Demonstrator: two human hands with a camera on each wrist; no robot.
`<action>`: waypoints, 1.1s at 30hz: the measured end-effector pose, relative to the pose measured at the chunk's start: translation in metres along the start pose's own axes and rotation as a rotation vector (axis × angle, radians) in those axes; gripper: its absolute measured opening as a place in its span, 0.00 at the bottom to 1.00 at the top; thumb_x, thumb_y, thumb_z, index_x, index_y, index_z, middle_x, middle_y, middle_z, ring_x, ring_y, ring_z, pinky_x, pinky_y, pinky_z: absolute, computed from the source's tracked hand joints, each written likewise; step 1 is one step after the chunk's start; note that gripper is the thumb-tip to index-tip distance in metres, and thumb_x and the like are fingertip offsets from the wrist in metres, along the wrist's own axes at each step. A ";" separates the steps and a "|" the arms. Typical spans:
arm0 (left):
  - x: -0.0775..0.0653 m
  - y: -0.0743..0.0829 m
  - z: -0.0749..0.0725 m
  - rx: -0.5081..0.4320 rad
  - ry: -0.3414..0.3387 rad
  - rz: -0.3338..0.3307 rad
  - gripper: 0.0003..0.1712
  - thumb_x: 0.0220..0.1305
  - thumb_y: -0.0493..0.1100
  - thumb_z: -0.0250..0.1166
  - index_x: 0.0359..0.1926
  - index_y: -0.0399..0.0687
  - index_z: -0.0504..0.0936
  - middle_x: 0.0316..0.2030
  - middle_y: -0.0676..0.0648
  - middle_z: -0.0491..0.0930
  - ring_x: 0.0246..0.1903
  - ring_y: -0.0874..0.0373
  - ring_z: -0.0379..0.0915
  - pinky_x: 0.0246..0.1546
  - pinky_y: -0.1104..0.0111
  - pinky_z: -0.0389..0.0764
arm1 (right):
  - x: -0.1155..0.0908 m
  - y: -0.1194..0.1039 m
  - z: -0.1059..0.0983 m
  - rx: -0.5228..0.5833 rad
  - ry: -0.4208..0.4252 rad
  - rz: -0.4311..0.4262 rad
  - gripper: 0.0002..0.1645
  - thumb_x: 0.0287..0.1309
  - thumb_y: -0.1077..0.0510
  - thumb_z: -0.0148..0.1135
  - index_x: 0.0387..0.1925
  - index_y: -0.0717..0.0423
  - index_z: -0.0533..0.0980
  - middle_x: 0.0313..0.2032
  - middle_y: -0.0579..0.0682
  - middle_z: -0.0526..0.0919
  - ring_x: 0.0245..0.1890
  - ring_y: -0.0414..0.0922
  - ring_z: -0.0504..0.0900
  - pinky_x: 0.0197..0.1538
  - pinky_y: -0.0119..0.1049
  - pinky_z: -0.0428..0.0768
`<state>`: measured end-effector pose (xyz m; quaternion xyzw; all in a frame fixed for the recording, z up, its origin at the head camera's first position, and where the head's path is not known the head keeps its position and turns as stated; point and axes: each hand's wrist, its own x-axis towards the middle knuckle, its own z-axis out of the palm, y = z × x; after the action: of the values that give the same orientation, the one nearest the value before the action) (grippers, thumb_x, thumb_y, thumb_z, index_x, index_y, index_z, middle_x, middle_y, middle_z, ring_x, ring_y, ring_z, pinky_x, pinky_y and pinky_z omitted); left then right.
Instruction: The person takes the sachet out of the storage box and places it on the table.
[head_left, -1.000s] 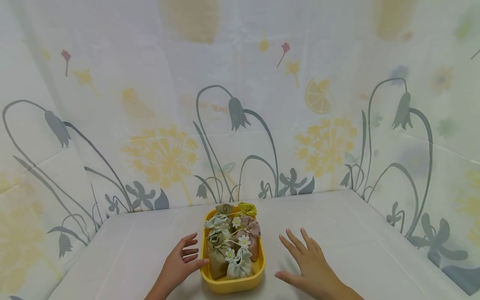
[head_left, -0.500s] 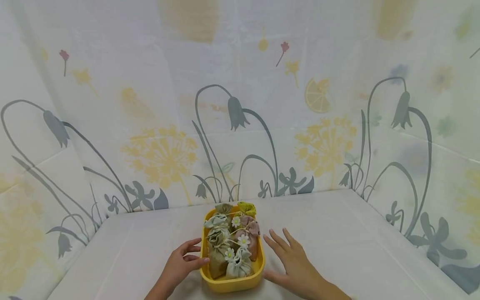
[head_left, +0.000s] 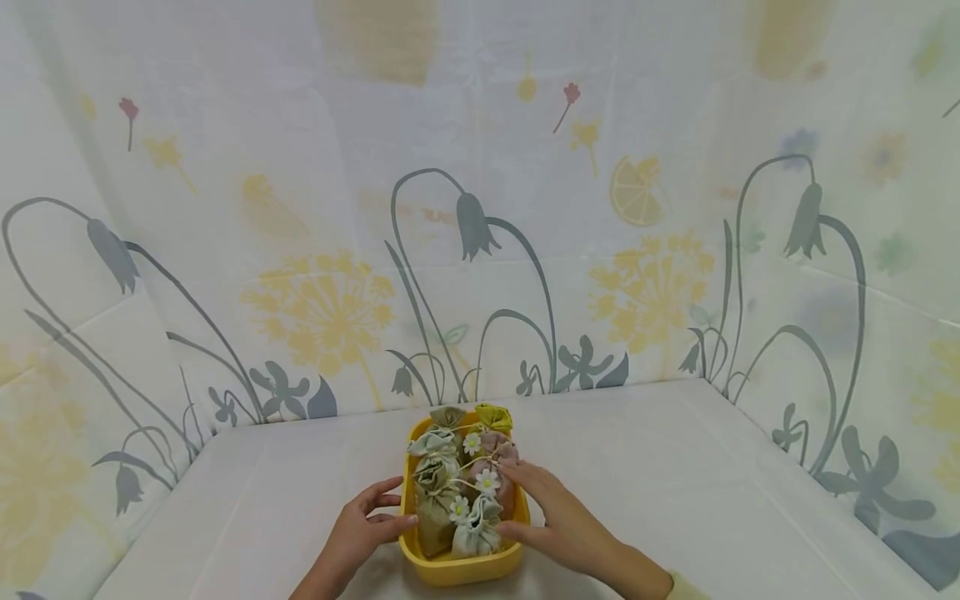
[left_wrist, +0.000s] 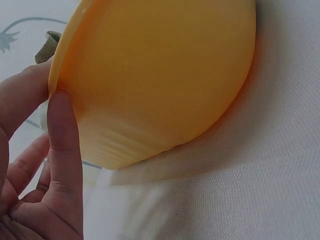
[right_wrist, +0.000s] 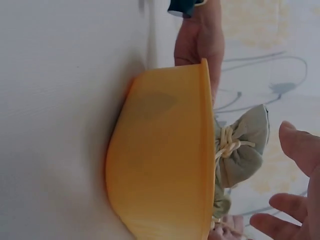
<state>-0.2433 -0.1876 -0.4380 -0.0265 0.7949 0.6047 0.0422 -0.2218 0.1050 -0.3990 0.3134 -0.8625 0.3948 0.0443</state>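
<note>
Shifting since a second ago: right hand [head_left: 558, 521], earlier lying flat on the worktop [head_left: 675, 467] well right of the yellow tub [head_left: 450, 567], now reaching leftward across the tub's right rim and over the sachets [head_left: 465, 492]. Left hand [head_left: 360, 533] and tub keeping the same place at the lower centre of the head view.

Resting at lower left of centre, left hand lying against the tub's left wall, fingers [left_wrist: 62, 150] straight and relaxed, thumb tip touching the rim, not curling round anything. Seen from the left wrist, thumb and forefinger pressing at the rim's edge, remaining fingers loosely folded below.

Sitting at the lower centre, tub standing on the worktop just in front of the person; smooth, glossy plastic, oblong with rounded corners and a thin rim. Filling it, small cloth sachets of coarse weave in sage, olive, mustard and dusty pink, each gathered at the neck with pale cord, some bearing a white daisy button [head_left: 488, 481].

Reaching in at lower right, right hand hovering spread, fingers apart and gently bent, forefinger near the pink sachet [head_left: 501, 454], thumb beside a sage one [right_wrist: 245, 150]; gripping nothing that can be made out.

Covering worktop and walls, white cloth, faintly creased, printed with grey bellflowers and yellow dandelions.
</note>
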 end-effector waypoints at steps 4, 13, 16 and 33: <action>-0.001 0.002 0.001 -0.007 0.005 -0.008 0.45 0.46 0.47 0.75 0.63 0.36 0.66 0.44 0.40 0.73 0.34 0.55 0.77 0.35 0.61 0.82 | 0.008 -0.004 0.000 0.064 -0.039 -0.036 0.34 0.57 0.44 0.61 0.60 0.58 0.69 0.49 0.50 0.76 0.52 0.51 0.73 0.55 0.56 0.70; 0.000 0.001 0.002 -0.030 0.000 -0.019 0.45 0.46 0.46 0.75 0.63 0.35 0.65 0.44 0.40 0.74 0.35 0.55 0.77 0.36 0.61 0.82 | 0.025 -0.003 0.006 0.214 -0.136 -0.030 0.21 0.57 0.53 0.64 0.50 0.59 0.77 0.42 0.50 0.80 0.42 0.41 0.77 0.47 0.36 0.77; -0.001 0.002 0.002 -0.031 0.003 -0.019 0.45 0.46 0.46 0.75 0.63 0.35 0.65 0.44 0.40 0.74 0.35 0.55 0.77 0.36 0.61 0.82 | 0.032 -0.002 0.009 0.225 -0.153 -0.015 0.15 0.56 0.54 0.64 0.43 0.57 0.80 0.40 0.46 0.81 0.40 0.37 0.77 0.44 0.31 0.77; -0.002 0.003 0.002 -0.049 -0.001 -0.016 0.45 0.46 0.45 0.75 0.63 0.35 0.65 0.44 0.40 0.73 0.35 0.55 0.77 0.36 0.61 0.82 | 0.049 -0.013 0.009 0.319 -0.115 0.148 0.08 0.55 0.54 0.65 0.27 0.55 0.81 0.22 0.43 0.77 0.18 0.38 0.68 0.20 0.29 0.68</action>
<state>-0.2415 -0.1850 -0.4359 -0.0335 0.7795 0.6237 0.0467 -0.2518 0.0673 -0.3813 0.2743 -0.8109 0.5101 -0.0842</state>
